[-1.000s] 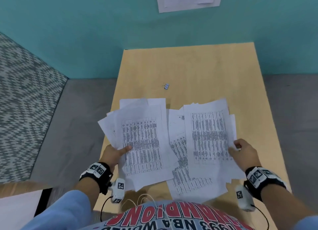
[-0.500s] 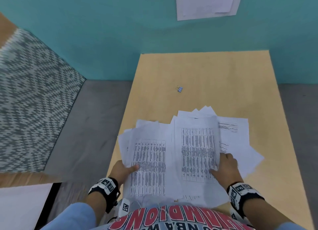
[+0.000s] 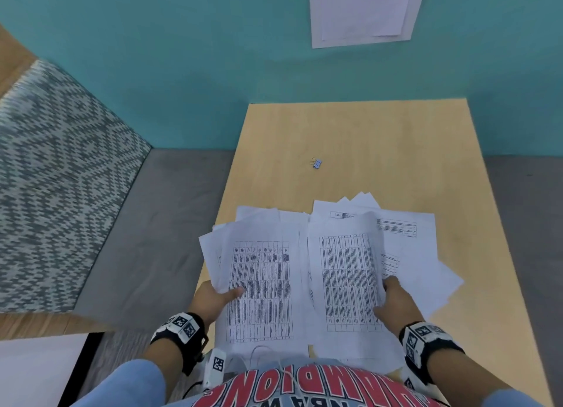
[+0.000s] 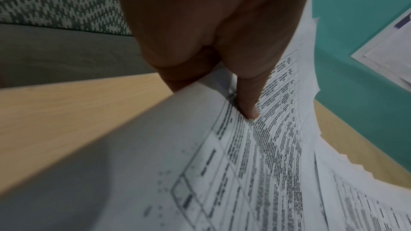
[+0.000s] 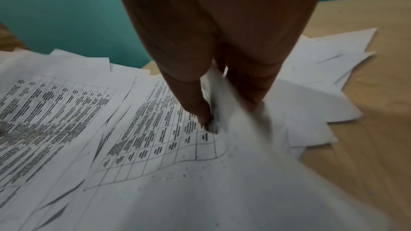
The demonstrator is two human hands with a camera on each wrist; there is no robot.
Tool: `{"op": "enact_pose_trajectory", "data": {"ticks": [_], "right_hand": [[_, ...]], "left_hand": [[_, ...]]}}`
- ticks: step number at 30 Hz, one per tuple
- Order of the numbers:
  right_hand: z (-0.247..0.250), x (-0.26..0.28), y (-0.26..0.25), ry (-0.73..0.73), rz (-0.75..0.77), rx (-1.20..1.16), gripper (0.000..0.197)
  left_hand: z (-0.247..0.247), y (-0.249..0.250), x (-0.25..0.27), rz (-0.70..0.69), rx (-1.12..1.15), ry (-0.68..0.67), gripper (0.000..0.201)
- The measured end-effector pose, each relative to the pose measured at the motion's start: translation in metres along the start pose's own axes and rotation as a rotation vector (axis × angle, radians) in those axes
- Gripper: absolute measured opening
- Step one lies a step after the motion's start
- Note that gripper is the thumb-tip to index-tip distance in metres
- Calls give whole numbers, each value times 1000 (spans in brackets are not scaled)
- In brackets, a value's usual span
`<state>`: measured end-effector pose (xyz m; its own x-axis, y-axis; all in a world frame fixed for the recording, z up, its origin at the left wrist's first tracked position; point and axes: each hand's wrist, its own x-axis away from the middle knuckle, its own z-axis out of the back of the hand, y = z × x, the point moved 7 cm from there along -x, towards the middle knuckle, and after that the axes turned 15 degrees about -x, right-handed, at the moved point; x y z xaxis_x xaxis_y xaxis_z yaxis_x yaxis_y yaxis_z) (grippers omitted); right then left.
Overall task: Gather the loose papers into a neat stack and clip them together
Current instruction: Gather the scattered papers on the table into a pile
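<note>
Loose white papers printed with tables lie fanned over the near part of the wooden table (image 3: pixel 350 132). My left hand (image 3: pixel 217 297) grips the left bunch of papers (image 3: pixel 262 281) at its left edge, thumb on top (image 4: pixel 246 104), fingers underneath. My right hand (image 3: pixel 396 300) pinches the right edge of the right bunch of papers (image 3: pixel 347 281), lifting it off the sheets spread further right (image 3: pixel 426 272); the thumb (image 5: pixel 195 104) presses on the printed sheet. A small blue binder clip (image 3: pixel 316 163) lies alone on the table beyond the papers.
A teal wall (image 3: pixel 213 71) stands behind the table with a sheet of paper (image 3: pixel 365 10) stuck on it. Grey floor (image 3: pixel 146 239) and a patterned surface (image 3: pixel 54 178) lie to the left. The table's far half is bare wood apart from the clip.
Both hands drew the two bunches of papers closer together and nearer to my body. The right hand shifted left onto the right bunch's edge, leaving several sheets spread out to its right.
</note>
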<state>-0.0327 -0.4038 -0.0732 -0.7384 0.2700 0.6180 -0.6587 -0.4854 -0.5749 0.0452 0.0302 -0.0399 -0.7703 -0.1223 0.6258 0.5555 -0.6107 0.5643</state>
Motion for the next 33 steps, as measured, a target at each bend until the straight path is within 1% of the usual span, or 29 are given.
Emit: {"op": "enact_pose_trajectory", "data": {"ticks": [3,6,8,10,11,13,16,18,20,21,22,23,24,25,26,27,28,29,30,33], "right_hand": [[7,2,9,0,-35,-163,50],[30,6,17,50,-77,-326,33],[47,12,17,78,-89,-529,35],[56,23,3,20,-43,-693,44],[59,29,-7,-32,-9,-728,48],[60,45,-31,-155,43,-776,52],[63,70,-64,-320,46,-948,45],[65,80,-74,-401,23,-1049,38],[71,84,-76,-440,-20,-1159,35],[76,83,-73,-428,-49,-1211,36],[82,81,-69,-401,-65,-1243,43],[87,79,-65,-368,-67,-1238,56],[93,78,-63,-344,-54,-1208,73],[97,78,-63,-325,-26,-1163,84],[101,79,-64,-320,18,-1123,86],[105,80,-68,-309,82,-1075,78],[109,83,-74,-274,154,-1005,64],[115,88,-80,-214,221,-927,51],[121,92,-86,-146,281,-859,42],[142,100,-94,19,394,-806,34]], "left_hand": [[1,15,9,-50,92,-9,34],[3,27,13,-79,135,-51,59],[-1,36,17,-84,173,-140,69],[-14,44,19,-80,199,-252,81],[-22,52,22,-99,209,-301,78],[-41,73,31,-122,237,-376,61],[-71,108,51,-112,286,-463,39],[-89,124,56,-105,339,-504,36],[-104,136,60,-86,391,-542,41],[-110,141,62,-88,397,-562,46],[-116,144,63,-98,384,-574,53],[-120,147,63,-121,358,-576,60],[-122,150,62,-151,334,-560,65],[-123,153,61,-184,325,-532,68],[-122,156,60,-214,318,-505,69],[-120,160,60,-246,299,-477,69],[-116,165,62,-279,271,-441,68],[-110,173,65,-321,250,-396,65],[-102,181,68,-355,240,-353,61],[-79,209,84,-462,285,-258,61]]}}
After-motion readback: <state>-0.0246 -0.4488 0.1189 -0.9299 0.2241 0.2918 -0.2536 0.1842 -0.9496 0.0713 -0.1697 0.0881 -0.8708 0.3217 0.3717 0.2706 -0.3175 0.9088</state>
